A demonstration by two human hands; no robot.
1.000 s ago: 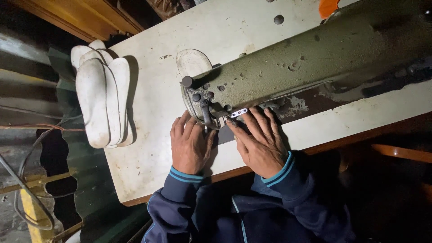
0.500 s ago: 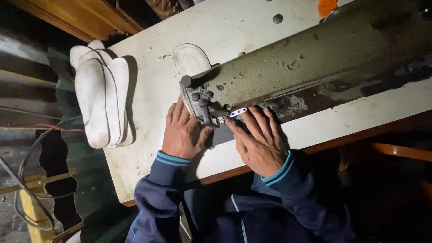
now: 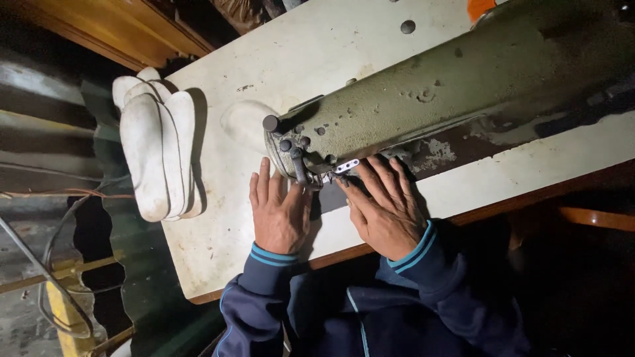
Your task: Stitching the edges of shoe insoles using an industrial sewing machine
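My left hand [image 3: 281,211] lies flat on the white table [image 3: 218,244], fingers spread, its tips just below the head of the olive-green sewing machine [image 3: 423,106]. My right hand [image 3: 387,208] lies flat beside it, fingers stretched toward the presser foot [image 3: 334,173]. A dark grey piece [image 3: 329,198] shows between the two hands under the foot, and the right thumb and forefinger rest on its edge. A white sole-shaped piece [image 3: 245,122] sticks out on the far left side of the machine head. Neither hand closes around anything.
A stack of white soles [image 3: 159,149] lies near the table's left edge. Past that edge are corrugated metal sheet [image 3: 40,139], loose cables [image 3: 53,264] and a yellow post [image 3: 66,317]. A wooden board [image 3: 139,33] runs along the top left. An orange object [image 3: 479,8] sits at the top.
The white sole-shaped piece has swung out to the left of the machine head. My left hand slid forward and left, closer to the head. The right hand has barely moved.
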